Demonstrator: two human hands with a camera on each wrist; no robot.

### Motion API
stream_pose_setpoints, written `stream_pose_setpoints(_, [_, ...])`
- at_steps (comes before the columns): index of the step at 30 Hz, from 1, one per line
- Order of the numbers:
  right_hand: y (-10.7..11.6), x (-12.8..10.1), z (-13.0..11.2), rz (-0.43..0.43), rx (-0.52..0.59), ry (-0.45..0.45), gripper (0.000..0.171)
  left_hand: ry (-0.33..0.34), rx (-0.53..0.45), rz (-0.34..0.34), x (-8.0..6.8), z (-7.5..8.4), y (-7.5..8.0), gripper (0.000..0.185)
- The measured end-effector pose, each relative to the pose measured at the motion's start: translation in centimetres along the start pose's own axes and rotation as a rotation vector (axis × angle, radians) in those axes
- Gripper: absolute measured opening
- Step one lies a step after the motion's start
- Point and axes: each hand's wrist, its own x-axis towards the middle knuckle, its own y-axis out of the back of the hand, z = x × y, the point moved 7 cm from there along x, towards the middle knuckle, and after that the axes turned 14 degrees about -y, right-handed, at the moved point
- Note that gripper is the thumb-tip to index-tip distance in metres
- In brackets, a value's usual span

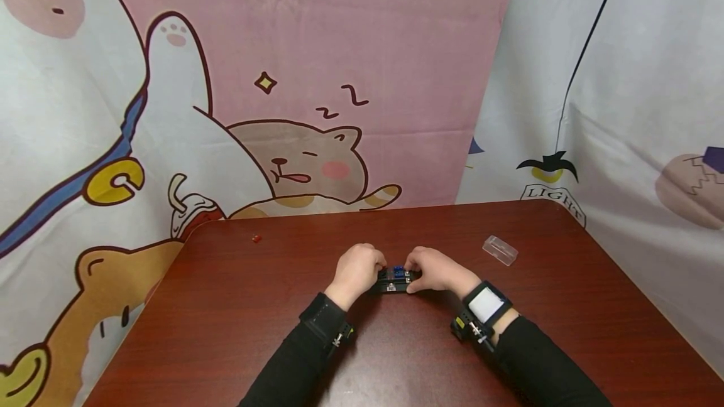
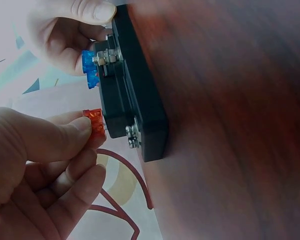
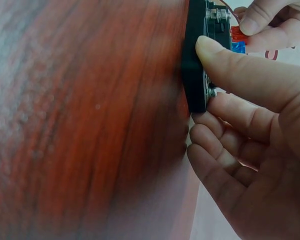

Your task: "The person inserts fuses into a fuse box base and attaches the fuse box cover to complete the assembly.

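A black fuse block (image 1: 390,287) with metal terminal screws rests on the table between both hands. Blue blade fuses (image 2: 90,69) stand side by side in its top. My left hand (image 1: 355,274) pinches a red blade fuse (image 2: 94,121) between thumb and forefinger, its metal prongs right at the block's top near one end. With thumb and fingers, my right hand (image 1: 440,270) grips the block's other end, the thumb lying along its base in the right wrist view. In the head view the left fingers hide the red fuse.
A clear plastic cover (image 1: 500,250) lies on the brown table (image 1: 237,319), to the right beyond the right hand. One small red piece (image 1: 257,238) sits near the table's far left edge. Printed cloth (image 1: 424,80) hangs behind the table.
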Motion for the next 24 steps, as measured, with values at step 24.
stream_pose_setpoints(24, [-0.03,-0.04,0.05,0.004,0.008,0.0,0.033,0.003,0.048,-0.037,0.17,0.21,-0.34,0.013])
